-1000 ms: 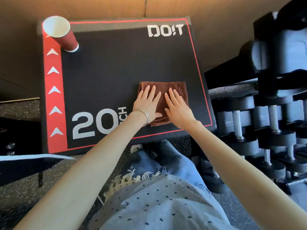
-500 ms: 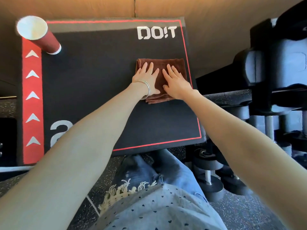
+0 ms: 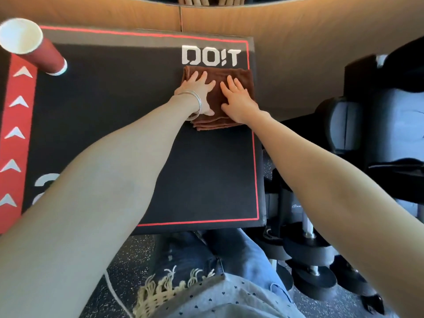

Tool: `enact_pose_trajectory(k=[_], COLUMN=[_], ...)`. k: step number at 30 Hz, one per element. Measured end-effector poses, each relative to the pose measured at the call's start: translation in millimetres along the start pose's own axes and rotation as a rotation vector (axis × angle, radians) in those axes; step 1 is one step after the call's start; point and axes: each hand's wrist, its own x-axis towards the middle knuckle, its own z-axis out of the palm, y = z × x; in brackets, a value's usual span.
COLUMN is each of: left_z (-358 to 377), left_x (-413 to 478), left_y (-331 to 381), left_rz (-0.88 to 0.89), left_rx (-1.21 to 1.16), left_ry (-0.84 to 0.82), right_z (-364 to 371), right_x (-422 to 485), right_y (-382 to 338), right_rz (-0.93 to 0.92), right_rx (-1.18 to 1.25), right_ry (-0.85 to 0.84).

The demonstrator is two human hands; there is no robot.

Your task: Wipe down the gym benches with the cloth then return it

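Note:
A folded brown cloth lies at the far right corner of the black padded box, just below its white "DO!T" lettering. Both my hands rest flat on the cloth with fingers spread, pressing it down rather than gripping it. My left hand, with thin bangles at the wrist, covers the cloth's left half. My right hand covers its right half. The cloth's near folded edges show below my palms.
A red paper cup stands at the box's far left corner, beside the red arrow strip. Black dumbbells on a rack crowd the right side. A tan wall rises just behind the box.
Both hands have slid the cloth away from me along the box's right side, from near the front edge up to the lettering.

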Motion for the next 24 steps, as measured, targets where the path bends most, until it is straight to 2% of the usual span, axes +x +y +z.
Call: enact_pose_trajectory(k=[11,23,24], left_z=[-28.5,-51.7,-50.5], left_x=[47.9,86.6,88.9], left_y=[-11.9,-24.2,-22.6], left_rz=[-0.006,-0.073,-0.074], left_rx=[-0.036,-0.110,-0.105], left_ry=[0.022,0.049,0.088], right_z=[-32.4,-54.3,-54.9], right_x=[47.6,90.2,90.8], right_y=[14.0,22.9,20.8], right_rz=[-0.017,-0.047,-0.048], right_rx=[-0.018,-0.017,-0.021], right_ry=[-0.029,0.032,0.045])
